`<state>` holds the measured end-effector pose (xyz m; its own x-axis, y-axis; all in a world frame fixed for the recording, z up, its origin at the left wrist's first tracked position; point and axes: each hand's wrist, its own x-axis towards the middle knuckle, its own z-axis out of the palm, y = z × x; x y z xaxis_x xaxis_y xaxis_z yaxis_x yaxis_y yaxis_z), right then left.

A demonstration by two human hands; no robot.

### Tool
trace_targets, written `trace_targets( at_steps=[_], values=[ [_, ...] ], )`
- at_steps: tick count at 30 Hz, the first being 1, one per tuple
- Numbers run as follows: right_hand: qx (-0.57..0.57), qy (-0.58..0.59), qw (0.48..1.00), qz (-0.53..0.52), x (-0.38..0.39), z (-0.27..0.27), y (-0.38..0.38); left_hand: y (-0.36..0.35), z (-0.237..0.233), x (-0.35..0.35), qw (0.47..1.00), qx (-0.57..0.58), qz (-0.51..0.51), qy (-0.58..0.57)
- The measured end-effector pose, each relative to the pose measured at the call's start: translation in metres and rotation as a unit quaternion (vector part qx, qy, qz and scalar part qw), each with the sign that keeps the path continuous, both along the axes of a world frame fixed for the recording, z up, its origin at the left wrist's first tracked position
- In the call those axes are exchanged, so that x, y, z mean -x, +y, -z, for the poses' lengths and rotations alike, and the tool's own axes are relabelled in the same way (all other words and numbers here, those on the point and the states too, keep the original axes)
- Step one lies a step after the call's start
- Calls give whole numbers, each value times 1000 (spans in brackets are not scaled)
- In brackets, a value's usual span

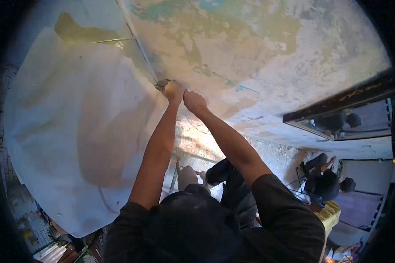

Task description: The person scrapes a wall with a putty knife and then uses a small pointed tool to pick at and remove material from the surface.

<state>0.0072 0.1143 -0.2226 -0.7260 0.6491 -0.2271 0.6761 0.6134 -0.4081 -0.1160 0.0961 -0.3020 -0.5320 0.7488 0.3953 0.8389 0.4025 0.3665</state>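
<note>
Both my arms reach up and forward to a wall (232, 57) with patchy, peeling paint. My left hand (174, 92) is closed in a fist against the wall, beside a thin pale strip (142, 52) that runs along it. A small dark, ragged piece (160, 87) sticks out to the left of that fist; its kind does not show. Close by on the right, my right hand (194, 101) is also closed, its fingers curled. What lies inside either fist is hidden. Left of my hands hangs a large white sheet (52, 109) with a brownish area on it.
On the right, a dark-framed recess (338, 111) is set in the wall. Below it, another person (324, 182) in dark clothes is near a yellow cloth (330, 215). Beneath my arms are my legs and a brightly lit patch (199, 138). White rolls (52, 253) lie at the lower left.
</note>
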Motion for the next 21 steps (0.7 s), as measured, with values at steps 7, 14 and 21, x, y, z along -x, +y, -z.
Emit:
trace_targets(
  at_steps=[7,14,21],
  values=[
    [-16,66,994,-83,16,24,-9,-19,-18,14,968,-50,-151,-193],
    [-55,86,995,7,-73,57,-14,1,-20,-69,953,92,-43,-286],
    [-37,66,992,102,-112,37,-9,6,-52,-119,931,127,52,-339]
  ],
)
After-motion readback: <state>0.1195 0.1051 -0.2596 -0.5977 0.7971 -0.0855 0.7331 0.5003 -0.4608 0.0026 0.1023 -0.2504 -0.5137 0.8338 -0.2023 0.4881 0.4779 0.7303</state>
